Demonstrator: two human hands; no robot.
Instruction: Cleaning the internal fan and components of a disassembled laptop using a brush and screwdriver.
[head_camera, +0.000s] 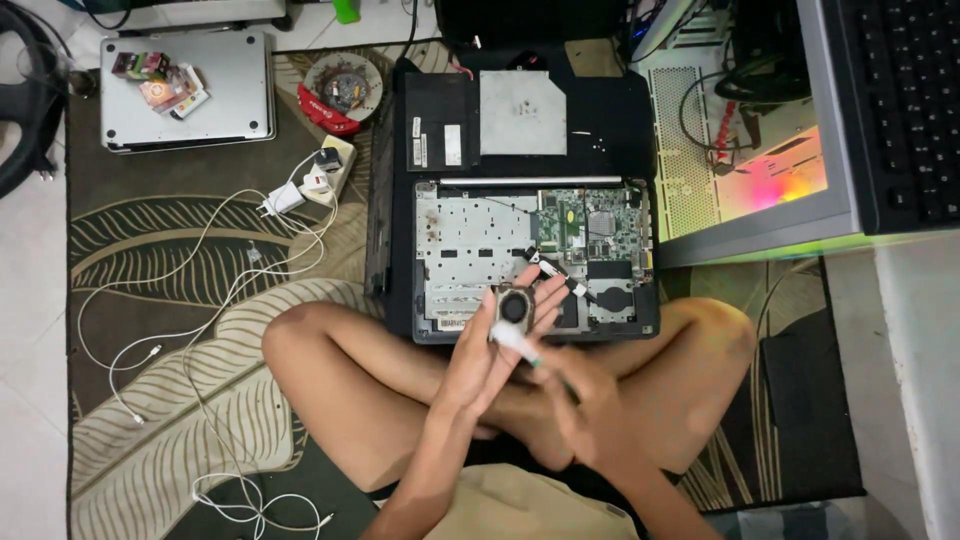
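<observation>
My left hand (487, 352) lies palm up over my crossed legs and holds a small round black cooling fan (514, 306) in a grey frame on its fingers. My right hand (583, 412) is blurred and grips a thin tool with a white tip (515, 340), whose end touches the fan's lower edge. Just beyond the hands lies an opened laptop (470, 250) with its bare metal chassis and green circuit board (592, 228) showing. A removed black bottom cover (438, 130) with a grey plate lies behind it.
A closed silver laptop (215, 95) with small colourful boxes on top sits far left. White chargers and cables (200, 290) trail over the leaf-patterned rug. A round tin (343, 88) holds small parts. An open computer case (740, 150) and black keyboard (905, 100) stand at right.
</observation>
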